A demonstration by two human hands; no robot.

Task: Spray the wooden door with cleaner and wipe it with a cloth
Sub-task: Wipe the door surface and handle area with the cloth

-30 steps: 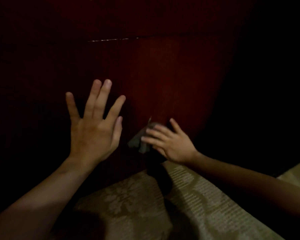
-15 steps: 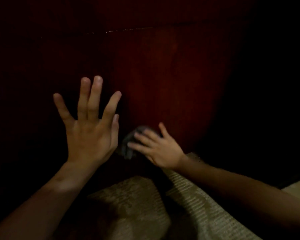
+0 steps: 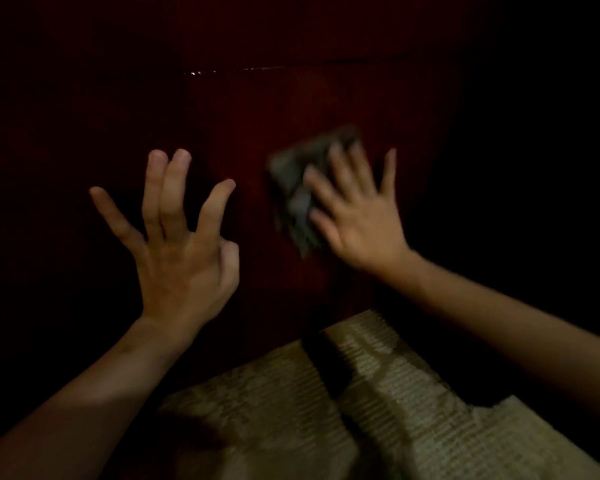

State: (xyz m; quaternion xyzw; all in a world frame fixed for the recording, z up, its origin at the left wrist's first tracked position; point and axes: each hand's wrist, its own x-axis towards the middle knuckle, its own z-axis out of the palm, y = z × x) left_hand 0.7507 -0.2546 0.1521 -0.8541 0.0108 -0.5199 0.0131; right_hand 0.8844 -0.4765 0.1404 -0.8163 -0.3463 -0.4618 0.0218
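The dark reddish wooden door [image 3: 291, 109] fills the dim view ahead. My right hand [image 3: 357, 216] presses a grey cloth [image 3: 298, 192] flat against the door with straight, spread fingers; the hand and cloth are motion-blurred. My left hand [image 3: 177, 237] is held up against the door to the left of the cloth, fingers spread and slightly bent, holding nothing. No spray bottle is in view.
A thin horizontal groove with a glint [image 3: 222, 70] crosses the door above the hands. Below, a beige patterned fabric [image 3: 326, 410] covers the lower middle of the view. The right side and far left are too dark to make out.
My right hand has swept the cloth up and to the right across the door. My left hand stayed in much the same place, its fingers bending a little.
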